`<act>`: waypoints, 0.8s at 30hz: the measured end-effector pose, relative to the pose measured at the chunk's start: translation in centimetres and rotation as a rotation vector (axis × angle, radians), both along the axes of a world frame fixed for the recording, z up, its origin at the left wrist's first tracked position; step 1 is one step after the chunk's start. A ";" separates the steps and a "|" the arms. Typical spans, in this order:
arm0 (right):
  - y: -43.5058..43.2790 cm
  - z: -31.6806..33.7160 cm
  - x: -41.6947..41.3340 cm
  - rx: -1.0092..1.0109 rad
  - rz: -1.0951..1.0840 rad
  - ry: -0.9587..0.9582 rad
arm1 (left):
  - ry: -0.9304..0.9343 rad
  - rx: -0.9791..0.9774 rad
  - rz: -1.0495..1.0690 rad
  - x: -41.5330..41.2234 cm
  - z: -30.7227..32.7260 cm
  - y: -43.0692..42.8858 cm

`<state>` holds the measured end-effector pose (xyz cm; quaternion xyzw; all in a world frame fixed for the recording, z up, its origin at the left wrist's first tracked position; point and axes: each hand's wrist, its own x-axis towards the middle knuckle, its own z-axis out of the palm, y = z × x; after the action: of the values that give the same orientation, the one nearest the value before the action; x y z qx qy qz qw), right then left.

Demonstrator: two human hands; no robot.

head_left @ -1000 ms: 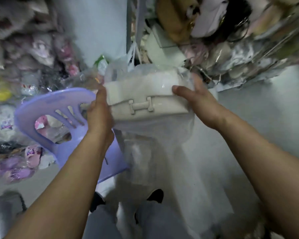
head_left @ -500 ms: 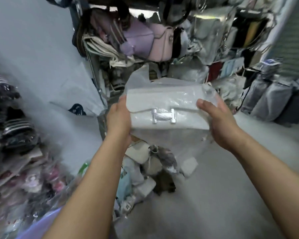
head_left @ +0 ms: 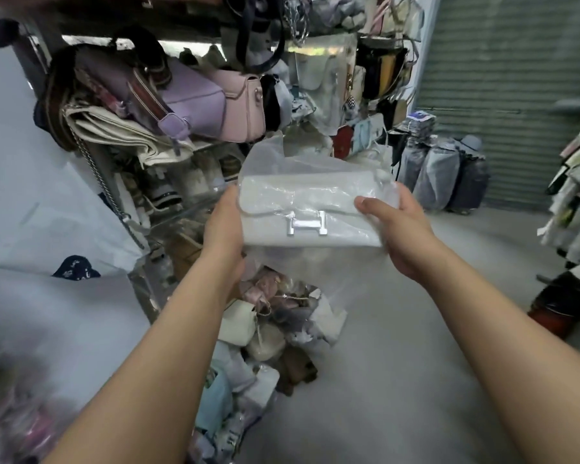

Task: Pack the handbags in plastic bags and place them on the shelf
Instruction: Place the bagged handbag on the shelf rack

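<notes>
left hand (head_left: pixel 223 226) and right hand (head_left: pixel 404 231) grip the ends of the white handbag (head_left: pixel 302 209) in its plastic bag (head_left: pixel 265 159), fingers (head_left: pixel 369 207) curled round it.

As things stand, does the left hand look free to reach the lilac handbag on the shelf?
Probably not yet: the left hand grips the bagged white handbag, as does the right hand. The lilac handbag itself is higher up, with nothing visibly in between.

Hands (head_left: pixel 223 226) (head_left: pixel 406 236) gripping bagged handbag (head_left: pixel 302 209), crowded shelf (head_left: pixel 208 149) behind
</notes>
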<state>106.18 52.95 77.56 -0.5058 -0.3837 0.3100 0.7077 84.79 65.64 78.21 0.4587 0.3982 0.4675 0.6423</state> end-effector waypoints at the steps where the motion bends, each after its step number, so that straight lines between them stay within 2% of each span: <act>1: 0.8 -0.2 0.3 0.001 -0.005 0.023 | 0.014 0.032 -0.047 0.3 0.0 0.6; 3: 2.5 -0.9 1.1 -0.004 -0.015 0.064 | 0.040 0.073 -0.089 0.8 -0.3 2.1; 7: 7.0 -2.7 3.6 -0.032 -0.029 0.097 | 0.146 -0.048 -0.025 2.9 -1.4 6.1; 12: 15.1 -4.4 8.0 -0.046 -0.050 0.101 | 0.406 -0.049 0.270 6.8 -3.9 12.3; 14: 18.6 -4.8 9.6 -0.047 -0.045 0.128 | 0.519 -0.043 0.304 8.8 -4.9 14.6; 20: 28.9 -5.9 13.7 -0.108 0.006 0.187 | 0.275 0.006 0.259 16.6 -6.6 22.2; 24: 34.4 -6.7 16.1 -0.127 0.041 0.191 | 0.248 0.013 0.192 20.9 -7.2 26.5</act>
<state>122.29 87.38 70.88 -0.5095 -0.3045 0.3950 0.7011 105.65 92.13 71.00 0.4771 0.5133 0.4691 0.5374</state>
